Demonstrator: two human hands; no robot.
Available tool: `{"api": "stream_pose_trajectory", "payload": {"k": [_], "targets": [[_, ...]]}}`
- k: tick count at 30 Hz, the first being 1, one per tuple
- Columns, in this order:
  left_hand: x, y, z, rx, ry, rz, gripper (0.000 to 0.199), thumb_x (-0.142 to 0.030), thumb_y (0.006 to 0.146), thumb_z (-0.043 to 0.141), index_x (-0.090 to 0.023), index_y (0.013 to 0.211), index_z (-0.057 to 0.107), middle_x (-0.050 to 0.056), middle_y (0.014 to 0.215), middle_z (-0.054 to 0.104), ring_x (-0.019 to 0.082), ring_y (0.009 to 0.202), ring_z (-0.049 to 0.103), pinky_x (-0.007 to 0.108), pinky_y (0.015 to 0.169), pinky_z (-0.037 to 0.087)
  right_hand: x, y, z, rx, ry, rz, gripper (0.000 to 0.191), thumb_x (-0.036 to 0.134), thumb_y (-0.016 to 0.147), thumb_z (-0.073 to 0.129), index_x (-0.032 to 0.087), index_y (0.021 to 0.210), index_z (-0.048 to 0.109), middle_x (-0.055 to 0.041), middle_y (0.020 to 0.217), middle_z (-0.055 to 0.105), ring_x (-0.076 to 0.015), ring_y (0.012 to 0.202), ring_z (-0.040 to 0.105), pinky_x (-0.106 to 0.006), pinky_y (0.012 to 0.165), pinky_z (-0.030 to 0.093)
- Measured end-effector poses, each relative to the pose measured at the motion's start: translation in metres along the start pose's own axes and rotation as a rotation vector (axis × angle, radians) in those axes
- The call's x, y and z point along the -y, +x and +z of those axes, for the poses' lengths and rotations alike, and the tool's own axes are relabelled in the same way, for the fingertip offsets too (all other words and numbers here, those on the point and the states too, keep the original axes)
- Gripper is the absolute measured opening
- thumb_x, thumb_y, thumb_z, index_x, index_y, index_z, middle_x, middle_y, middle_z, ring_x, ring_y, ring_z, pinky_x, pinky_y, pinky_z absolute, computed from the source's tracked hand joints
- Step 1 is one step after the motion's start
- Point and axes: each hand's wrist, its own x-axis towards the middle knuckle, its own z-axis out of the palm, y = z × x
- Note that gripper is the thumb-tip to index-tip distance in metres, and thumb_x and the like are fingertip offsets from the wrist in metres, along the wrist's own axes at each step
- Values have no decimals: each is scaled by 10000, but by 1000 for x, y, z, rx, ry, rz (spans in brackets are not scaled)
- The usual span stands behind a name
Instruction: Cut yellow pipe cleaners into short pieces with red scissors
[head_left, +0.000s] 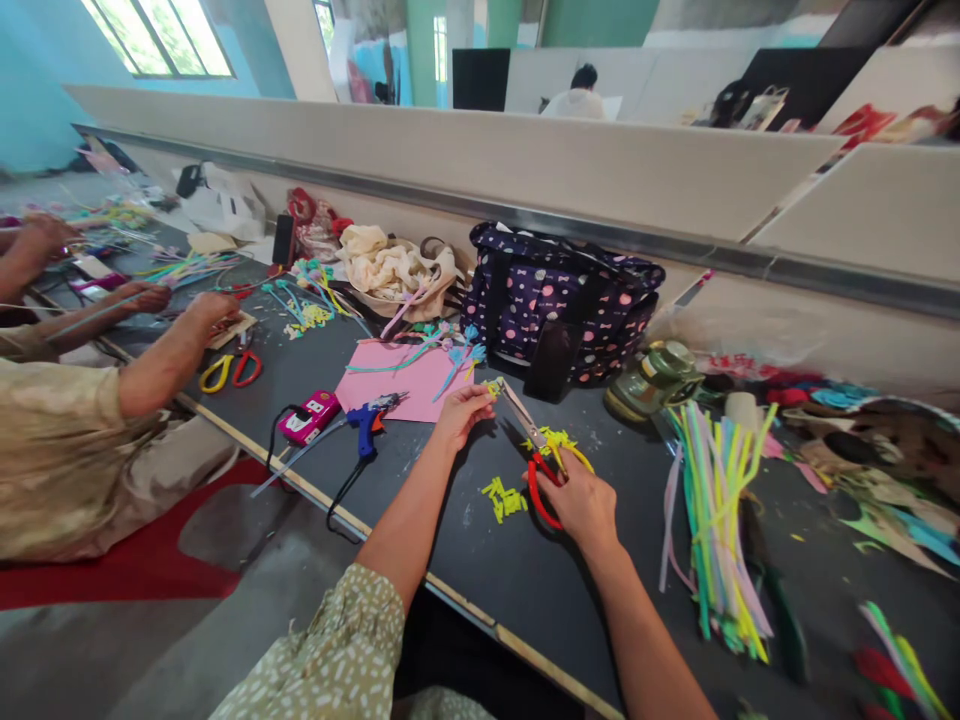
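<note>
My right hand (581, 500) grips a pair of scissors (534, 430) with one red and one yellow handle loop, the blades pointing away and to the left. At the blade tips, my left hand (463, 415) pinches a small yellow-green piece (493, 388); its exact kind is too small to make out. Below the scissors lies a little pile of short yellow cut pieces (505, 499). A second yellow pile (551, 440) sits behind the blades, partly covered by them.
Left of my hands are a blue glue gun (366, 425), a pink sheet (397, 375) and a magenta box (309, 417). Beyond stands a dark patterned bag (562, 300); right, a jar (654, 380) and a bundle of coloured fuzzy stems (720, 530). Co-workers' arms (169, 355) are at left.
</note>
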Motion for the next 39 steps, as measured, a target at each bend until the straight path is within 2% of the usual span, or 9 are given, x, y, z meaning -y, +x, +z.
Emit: {"api": "stream_pose_trajectory", "payload": {"k": [7, 15, 22, 27, 33, 39], "targets": [[0, 1, -2, 28, -14, 6, 317, -213, 574, 793, -126, 843, 649, 22, 741, 671, 71, 547, 571, 253, 637, 521, -4, -2, 6, -13, 35, -14, 377, 596, 777, 501, 246, 879, 595, 24, 625, 600, -146, 592, 580, -237, 499, 285], [-2, -2, 1, 33, -13, 3, 304, -215, 576, 794, -129, 831, 653, 13, 700, 662, 82, 559, 586, 260, 648, 522, -5, -3, 8, -36, 18, -15, 438, 622, 755, 523, 245, 960, 607, 20, 667, 626, -151, 617, 584, -239, 506, 291], [-3, -2, 2, 58, -6, 16, 283, -219, 588, 793, -115, 821, 671, 15, 658, 646, 97, 584, 601, 262, 652, 529, -7, -3, 11, -52, -13, -27, 440, 626, 770, 502, 242, 959, 600, 4, 716, 644, -159, 646, 587, -245, 514, 285], [-1, -1, -1, 65, -25, 18, 286, -213, 589, 792, -112, 824, 666, 14, 670, 647, 94, 586, 603, 253, 645, 533, -7, -3, 10, -49, 3, -47, 409, 609, 783, 493, 235, 911, 600, 19, 679, 621, -137, 623, 568, -238, 516, 277], [-2, -1, -1, 51, -32, 9, 292, -202, 578, 793, -116, 818, 649, 15, 709, 660, 85, 564, 594, 253, 638, 526, -6, -3, 10, -98, 22, -24, 518, 685, 746, 481, 221, 931, 618, 12, 652, 610, -134, 592, 552, -236, 509, 262], [-1, -2, 1, 59, -24, 11, 269, -184, 586, 785, -111, 803, 645, 1, 616, 631, 102, 555, 596, 269, 638, 523, -5, -3, 10, -106, 27, -47, 531, 706, 745, 469, 227, 902, 634, 12, 661, 619, -127, 577, 550, -235, 511, 257]]}}
